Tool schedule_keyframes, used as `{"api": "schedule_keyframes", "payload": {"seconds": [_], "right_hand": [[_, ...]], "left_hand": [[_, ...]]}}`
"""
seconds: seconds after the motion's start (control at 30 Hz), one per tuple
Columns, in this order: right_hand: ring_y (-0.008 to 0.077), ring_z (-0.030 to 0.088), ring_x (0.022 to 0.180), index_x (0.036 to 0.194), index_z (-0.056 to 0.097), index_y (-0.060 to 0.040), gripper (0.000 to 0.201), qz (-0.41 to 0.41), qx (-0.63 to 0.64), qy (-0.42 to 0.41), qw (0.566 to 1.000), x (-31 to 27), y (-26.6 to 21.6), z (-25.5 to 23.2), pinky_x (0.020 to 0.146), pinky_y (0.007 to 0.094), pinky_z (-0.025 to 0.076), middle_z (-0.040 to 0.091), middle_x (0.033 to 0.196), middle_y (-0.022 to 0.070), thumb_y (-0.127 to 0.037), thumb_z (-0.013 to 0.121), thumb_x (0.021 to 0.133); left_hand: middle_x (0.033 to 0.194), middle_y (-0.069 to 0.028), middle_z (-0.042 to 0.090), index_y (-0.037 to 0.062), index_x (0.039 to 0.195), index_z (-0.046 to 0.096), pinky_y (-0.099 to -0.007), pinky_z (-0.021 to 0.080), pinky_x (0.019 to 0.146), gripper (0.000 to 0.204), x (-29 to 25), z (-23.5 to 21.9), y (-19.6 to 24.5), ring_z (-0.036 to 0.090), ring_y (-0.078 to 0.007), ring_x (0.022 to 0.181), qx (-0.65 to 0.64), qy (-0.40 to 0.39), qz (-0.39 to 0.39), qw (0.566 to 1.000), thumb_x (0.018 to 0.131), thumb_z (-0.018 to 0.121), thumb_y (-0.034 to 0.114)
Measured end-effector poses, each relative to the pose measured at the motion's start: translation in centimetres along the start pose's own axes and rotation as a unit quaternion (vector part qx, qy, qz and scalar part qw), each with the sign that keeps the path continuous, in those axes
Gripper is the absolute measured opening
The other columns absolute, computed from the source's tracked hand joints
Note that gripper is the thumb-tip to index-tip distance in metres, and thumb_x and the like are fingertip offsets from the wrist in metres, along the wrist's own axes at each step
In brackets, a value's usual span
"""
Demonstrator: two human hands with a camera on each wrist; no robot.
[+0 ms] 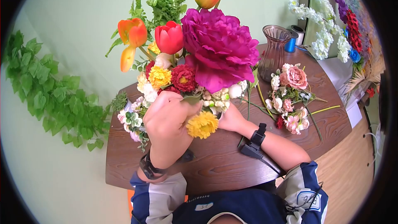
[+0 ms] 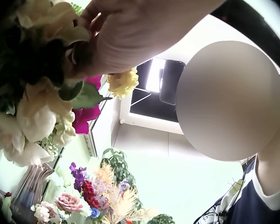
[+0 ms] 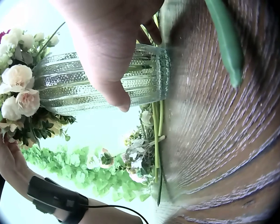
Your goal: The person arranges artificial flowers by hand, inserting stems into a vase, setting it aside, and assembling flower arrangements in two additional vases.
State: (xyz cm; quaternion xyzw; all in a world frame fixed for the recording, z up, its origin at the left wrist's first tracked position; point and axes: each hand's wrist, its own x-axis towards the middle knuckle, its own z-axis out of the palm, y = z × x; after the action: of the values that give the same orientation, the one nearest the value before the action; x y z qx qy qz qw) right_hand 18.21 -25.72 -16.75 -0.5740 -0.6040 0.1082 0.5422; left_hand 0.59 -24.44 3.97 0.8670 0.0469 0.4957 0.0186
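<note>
My left hand [image 1: 168, 122] is curled at the front of a large bouquet. It grips a yellow flower [image 1: 202, 125], whose bloom sticks out beside the thumb while the stem is hidden. A green leaf lies against the fingers. Lower down, my right hand [image 3: 107, 51] wraps thumb and fingers round a clear ribbed glass vase [image 3: 60, 79] standing on the table. Out of the vase rise a big magenta peony [image 1: 219, 45], a red tulip [image 1: 169, 37], a dark red bloom [image 1: 183, 78], white and cream flowers [image 3: 18, 79] and a fern [image 1: 168, 0].
On the wooden table [image 1: 137, 166], loose pink flowers [image 1: 295, 79] and cut stems lie to the right, by a smoky glass vase [image 1: 273, 54] and a blue spool [image 1: 291, 43]. More small flowers [image 1: 134, 118] sit at left. Ivy [image 1: 45, 87] hangs on the wall.
</note>
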Motion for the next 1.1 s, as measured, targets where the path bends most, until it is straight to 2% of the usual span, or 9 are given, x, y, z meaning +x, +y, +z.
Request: {"api": "schedule_keyframes", "payload": {"seconds": [0.3,0.47,0.57,0.63,0.7,0.77,0.87,1.03,1.1], "right_hand": [[0.0388,0.055,0.103,0.126,0.032,0.006,0.093,0.005,-0.025,-0.016,1.0,0.0,-0.9,-0.5,0.089,0.0412,0.045,0.055,0.11,0.0262,-0.035,0.082,0.058],[0.0389,0.055,0.1,0.114,0.046,0.0059,0.08,0.027,-0.018,-0.051,0.998,-0.1,-0.3,-0.5,0.087,0.0417,0.045,0.055,0.105,0.0247,-0.037,0.082,0.057],[0.0388,0.055,0.098,0.107,0.051,0.0062,0.075,-0.015,-0.008,-0.021,1.0,-0.1,-0.1,-0.2,0.086,0.0414,0.045,0.055,0.102,0.0247,-0.038,0.082,0.056],[0.0387,0.055,0.097,0.106,0.05,0.0064,0.075,-0.005,-0.003,-0.021,1.0,-0.2,0.0,-0.2,0.085,0.0409,0.045,0.055,0.101,0.0248,-0.039,0.082,0.056],[0.0385,0.055,0.098,0.105,0.05,0.0076,0.075,-0.006,0.006,-0.018,1.0,-0.2,0.0,-0.1,0.085,0.0407,0.045,0.055,0.1,0.025,-0.039,0.082,0.056],[0.0386,0.056,0.096,0.103,0.05,0.0079,0.074,-0.016,0.013,-0.009,1.0,-0.1,-0.1,0.0,0.084,0.0409,0.045,0.055,0.099,0.025,-0.039,0.082,0.056],[0.0386,0.056,0.093,0.101,0.05,0.0084,0.073,-0.019,0.029,0.002,0.999,-0.2,0.4,0.3,0.082,0.0414,0.045,0.055,0.097,0.0251,-0.04,0.082,0.056],[0.0387,0.057,0.089,0.098,0.05,0.0091,0.074,0.002,0.037,-0.012,0.999,-0.4,1.2,0.3,0.079,0.0416,0.046,0.055,0.094,0.025,-0.04,0.083,0.055],[0.0387,0.057,0.09,0.098,0.049,0.0097,0.075,0.028,0.011,-0.05,0.998,-0.4,1.0,0.1,0.08,0.0415,0.045,0.055,0.094,0.0251,-0.041,0.083,0.054]], "left_hand": [[0.058,-0.0086,0.05,0.0046,0.065,0.059,-0.0334,0.04,0.051,0.018,1.3,0.1,0.6,0.051,-0.0261,0.058,0.041,-0.029,-0.063,0.997,0.056,0.074,0.004],[0.064,-0.009,0.054,0.0038,0.068,0.059,-0.0342,0.041,0.053,0.02,1.6,-0.6,1.1,0.053,-0.0277,0.061,0.034,-0.056,-0.066,0.996,0.055,0.074,0.004],[0.071,-0.0101,0.059,0.0017,0.074,0.061,-0.0333,0.044,0.058,0.025,0.8,-1.7,1.4,0.056,-0.0275,0.067,0.029,-0.078,-0.074,0.994,0.053,0.075,0.003],[0.075,-0.0113,0.061,-0.0003,0.079,0.063,-0.0325,0.046,0.063,0.032,0.6,-2.7,2.1,0.059,-0.0272,0.071,-0.023,-0.067,-0.107,0.992,0.051,0.078,0.003],[0.075,-0.0121,0.062,-0.0021,0.081,0.063,-0.0323,0.047,0.065,0.036,0.7,-3.3,2.1,0.059,-0.0267,0.072,-0.04,-0.069,-0.086,0.993,0.051,0.081,0.005],[0.073,-0.011,0.062,-0.0021,0.08,0.063,-0.0316,0.047,0.063,0.032,0.5,-3.2,1.9,0.059,-0.0256,0.069,-0.089,-0.017,-0.061,0.994,0.054,0.08,0.004],[0.07,-0.0103,0.062,-0.0012,0.079,0.064,-0.0305,0.046,0.061,0.028,0.1,-2.5,1.0,0.058,-0.0241,0.065,-0.071,0.012,-0.054,0.996,0.056,0.079,0.004],[0.068,-0.0093,0.062,-0.0002,0.077,0.064,-0.0295,0.044,0.059,0.021,1.5,-1.7,1.6,0.057,-0.0217,0.063,-0.082,0.013,-0.068,0.994,0.06,0.078,0.004],[0.067,-0.009,0.061,-0.0002,0.075,0.063,-0.0293,0.044,0.058,0.02,2.0,-1.8,2.5,0.057,-0.0218,0.062,-0.072,-0.012,-0.037,0.997,0.061,0.077,0.002]]}}
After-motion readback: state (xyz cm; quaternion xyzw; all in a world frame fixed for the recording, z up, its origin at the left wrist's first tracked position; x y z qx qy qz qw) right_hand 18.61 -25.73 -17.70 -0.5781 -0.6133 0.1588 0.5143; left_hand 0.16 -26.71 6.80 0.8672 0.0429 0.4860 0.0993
